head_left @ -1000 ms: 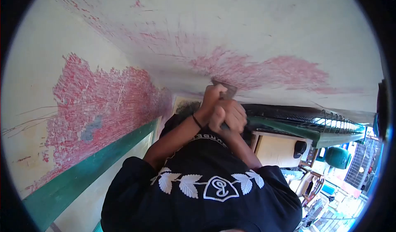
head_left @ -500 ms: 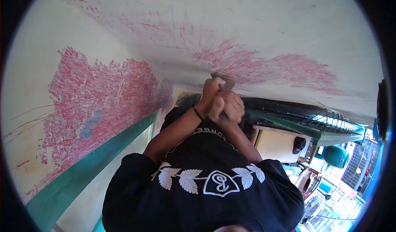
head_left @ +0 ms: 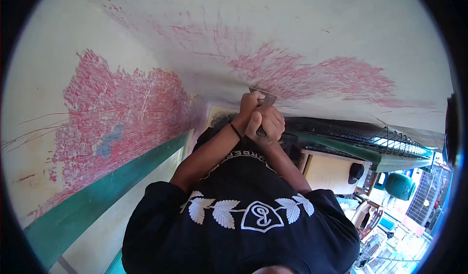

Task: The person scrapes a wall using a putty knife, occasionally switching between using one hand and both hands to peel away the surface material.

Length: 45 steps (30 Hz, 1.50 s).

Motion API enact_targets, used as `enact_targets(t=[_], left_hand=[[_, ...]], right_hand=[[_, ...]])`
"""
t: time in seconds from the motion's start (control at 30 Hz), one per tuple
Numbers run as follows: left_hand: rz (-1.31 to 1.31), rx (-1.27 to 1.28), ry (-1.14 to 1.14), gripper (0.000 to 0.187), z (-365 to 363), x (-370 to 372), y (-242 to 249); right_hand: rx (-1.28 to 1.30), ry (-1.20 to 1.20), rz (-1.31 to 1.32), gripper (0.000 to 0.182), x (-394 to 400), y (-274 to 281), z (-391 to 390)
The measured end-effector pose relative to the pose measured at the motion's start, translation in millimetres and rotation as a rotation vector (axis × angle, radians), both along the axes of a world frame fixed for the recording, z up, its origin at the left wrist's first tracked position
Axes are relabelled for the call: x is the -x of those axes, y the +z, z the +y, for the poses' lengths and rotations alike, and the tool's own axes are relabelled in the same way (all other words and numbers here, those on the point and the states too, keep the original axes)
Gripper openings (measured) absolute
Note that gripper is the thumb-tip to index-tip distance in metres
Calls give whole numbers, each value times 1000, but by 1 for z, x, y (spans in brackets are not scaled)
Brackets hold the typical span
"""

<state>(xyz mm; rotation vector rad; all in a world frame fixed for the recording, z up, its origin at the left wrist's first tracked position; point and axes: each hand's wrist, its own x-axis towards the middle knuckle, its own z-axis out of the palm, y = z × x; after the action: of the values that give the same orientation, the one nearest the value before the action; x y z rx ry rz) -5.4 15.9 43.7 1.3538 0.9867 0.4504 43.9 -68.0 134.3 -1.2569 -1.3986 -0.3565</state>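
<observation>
A scraper with a flat metal blade (head_left: 267, 97) is held in both of my hands, its blade edge against the pale, red-scuffed wall (head_left: 302, 81). My left hand (head_left: 250, 103), with a dark band at the wrist, is closed round the scraper close to the blade. Just below it, my right hand (head_left: 269, 123) wraps the handle, whose dark end (head_left: 262, 132) pokes out under the thumb. Most of the handle is hidden by my fingers. Red and whitish scratches cover the wall around the blade.
On the left, another wall bears a large scraped red patch (head_left: 117, 113) above a green band (head_left: 97, 198). A green-edged shelf (head_left: 351, 150) with a wire rack (head_left: 402, 145) runs at right. Beyond are a dark cap (head_left: 356, 173), a green container (head_left: 399, 185) and a wooden chair (head_left: 371, 218).
My view has shifted slightly. Both hands stay on the scraper with its blade at nearly the same spot; the right hand has moved slightly to the left.
</observation>
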Motion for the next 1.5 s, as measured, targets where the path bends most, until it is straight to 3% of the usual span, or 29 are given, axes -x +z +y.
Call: enact_targets(t=[0.03, 0.13, 0.2, 0.27, 0.3, 0.37, 0.43, 0.57, 0.67, 0.73, 0.8, 0.9, 1.0, 1.07, 1.13, 1.17, 1.23, 1.3, 1.37, 1.43, 1.5], left_hand=[[-128, 163, 136, 33, -5, -5, 13], [-224, -227, 95, 35, -13, -10, 49], [-201, -5, 82, 31, -10, -7, 38], [-157, 118, 15, 28, -2, -2, -16], [-344, 347, 28, 28, -1, 0, -11], [-328, 27, 51, 32, -5, -7, 1], [-281, 168, 170, 33, -12, -5, 71], [-177, 198, 37, 36, -1, 0, -24], [-398, -111, 132, 35, -13, -10, 36], [-272, -326, 73, 32, -9, -5, 32], [-138, -244, 15, 31, 0, -3, 15], [-225, -359, 104, 32, -9, -5, 22], [-323, 303, 145, 29, -8, -5, 46], [-264, 20, 141, 29, -4, -9, 17], [-244, 46, 115, 30, -2, -7, 10], [-255, 74, 115, 31, -5, -7, 7], [-370, 167, 160, 32, -10, -8, 48], [-308, -295, 148, 32, -15, -7, 15], [-260, -387, 107, 32, -4, -11, 5], [-199, -57, 45, 31, -4, -5, 13], [-292, 49, 186, 31, -4, -14, 39]], right_hand=[[-2, -5, 15, 12, -1, 2, -3], [-78, 54, 88, 13, 4, 27, 0], [-29, 99, 65, 13, 3, 18, -3], [4, 9, -5, 12, 0, 3, 1], [10, -21, -11, 12, 3, 7, -1], [-58, 24, 45, 12, 2, 21, 2], [-56, 74, 53, 11, 6, 19, -2], [54, -32, 2, 12, 6, -6, 0], [-47, 10, 27, 13, 4, 13, 4], [-114, 58, 30, 13, 4, 17, 1], [-14, 53, 1, 13, 3, 5, 6], [24, -16, 23, 13, 4, 13, 3], [-87, 68, 62, 12, 5, 23, -1], [-39, 56, -1, 13, 5, 15, 6], [107, -28, -28, 13, 11, 14, 3], [36, -84, -20, 12, 10, 20, 1], [-48, 22, 18, 11, 5, 29, 5], [-127, 81, 17, 11, 7, 21, 2], [-36, 2, 5, 12, 5, -2, 7], [3, -99, 0, 14, 9, 9, 1], [-59, 15, 31, 14, 4, 32, 4]])
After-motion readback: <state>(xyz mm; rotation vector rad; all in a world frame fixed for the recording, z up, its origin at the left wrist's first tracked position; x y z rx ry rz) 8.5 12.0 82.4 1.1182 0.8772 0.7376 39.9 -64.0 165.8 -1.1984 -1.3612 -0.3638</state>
